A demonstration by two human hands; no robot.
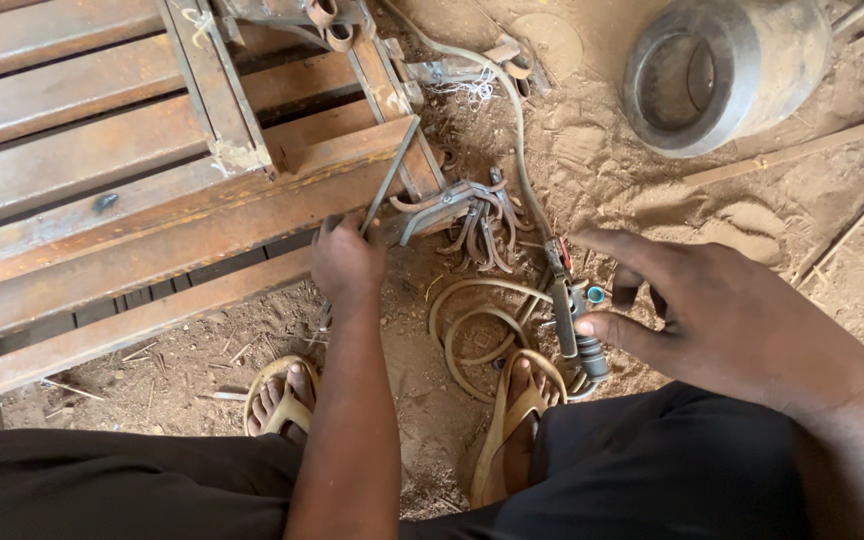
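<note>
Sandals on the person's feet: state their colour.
The sandals are tan-yellow, seen in the head view, the only one here.

the floor is bare sandy dirt. on it lie rusty steel bars at the left, a round metal pot on its side at the top right, a heap of bent hooks, a coiled hose beside a torch, and a thin strip. two sandalled feet stand on it.
</note>
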